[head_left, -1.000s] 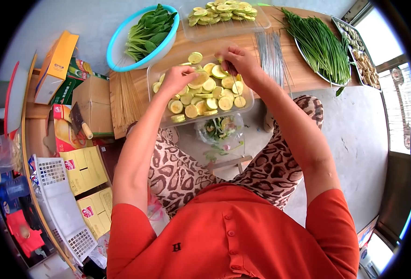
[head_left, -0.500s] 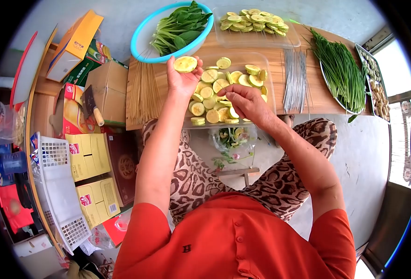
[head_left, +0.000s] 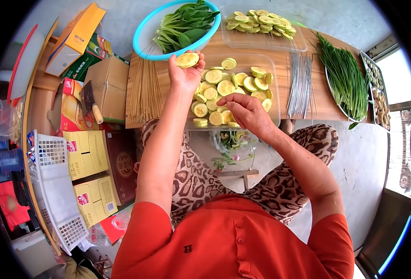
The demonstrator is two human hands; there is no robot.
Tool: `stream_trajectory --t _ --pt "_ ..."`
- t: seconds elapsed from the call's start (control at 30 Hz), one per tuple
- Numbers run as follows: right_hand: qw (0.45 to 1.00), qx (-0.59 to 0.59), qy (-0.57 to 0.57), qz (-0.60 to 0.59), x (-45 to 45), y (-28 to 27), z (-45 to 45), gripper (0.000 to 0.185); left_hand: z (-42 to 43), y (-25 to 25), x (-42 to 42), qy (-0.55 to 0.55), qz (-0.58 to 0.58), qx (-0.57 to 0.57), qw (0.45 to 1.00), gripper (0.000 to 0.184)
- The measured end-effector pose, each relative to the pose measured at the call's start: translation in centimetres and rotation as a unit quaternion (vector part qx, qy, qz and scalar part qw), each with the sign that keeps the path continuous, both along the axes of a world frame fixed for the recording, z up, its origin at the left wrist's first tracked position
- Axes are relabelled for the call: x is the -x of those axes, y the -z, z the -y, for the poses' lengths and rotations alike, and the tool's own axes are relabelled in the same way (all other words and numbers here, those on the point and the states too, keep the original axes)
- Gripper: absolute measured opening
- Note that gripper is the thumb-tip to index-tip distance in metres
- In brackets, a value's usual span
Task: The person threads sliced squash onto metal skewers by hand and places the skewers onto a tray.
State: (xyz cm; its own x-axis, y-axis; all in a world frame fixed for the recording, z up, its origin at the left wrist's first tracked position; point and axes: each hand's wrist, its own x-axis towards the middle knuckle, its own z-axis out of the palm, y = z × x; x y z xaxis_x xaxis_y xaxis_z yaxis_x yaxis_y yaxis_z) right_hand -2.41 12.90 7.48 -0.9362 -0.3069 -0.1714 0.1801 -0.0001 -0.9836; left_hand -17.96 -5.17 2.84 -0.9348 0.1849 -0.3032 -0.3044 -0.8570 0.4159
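Note:
My left hand (head_left: 185, 76) is raised over the left edge of a clear tray (head_left: 276, 122), fingers curled around a zucchini slice (head_left: 187, 60). Pale flesh and a green rim show on that slice; whether another lies under it, I cannot tell. My right hand (head_left: 245, 111) pinches a thin skewer above the same tray, of which only a short dark piece shows between thumb and forefinger. Many loose zucchini slices (head_left: 226, 87) lie in the tray beneath both hands.
A blue-rimmed basin (head_left: 139, 46) of leafy greens stands behind my left hand. Bamboo sticks (head_left: 144, 88) lie left, metal skewers (head_left: 300, 86) right. Farther right are chives (head_left: 345, 76) on a plate. A second tray (head_left: 261, 45) holds zucchini slices. A cleaver (head_left: 90, 100) rests beside boxes.
My right hand has moved slightly left and down, still pinching the skewer. The left hand keeps the zucchini slice, now tilted a little more. The whole view has shifted slightly.

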Motion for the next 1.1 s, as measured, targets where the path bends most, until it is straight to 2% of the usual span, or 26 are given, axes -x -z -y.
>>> stream_trajectory --t 1.1 --pt "1.000 0.016 0.004 0.024 0.29 0.54 0.24 0.023 -1.01 0.65 -0.10 -0.068 -0.011 0.016 0.997 0.044"
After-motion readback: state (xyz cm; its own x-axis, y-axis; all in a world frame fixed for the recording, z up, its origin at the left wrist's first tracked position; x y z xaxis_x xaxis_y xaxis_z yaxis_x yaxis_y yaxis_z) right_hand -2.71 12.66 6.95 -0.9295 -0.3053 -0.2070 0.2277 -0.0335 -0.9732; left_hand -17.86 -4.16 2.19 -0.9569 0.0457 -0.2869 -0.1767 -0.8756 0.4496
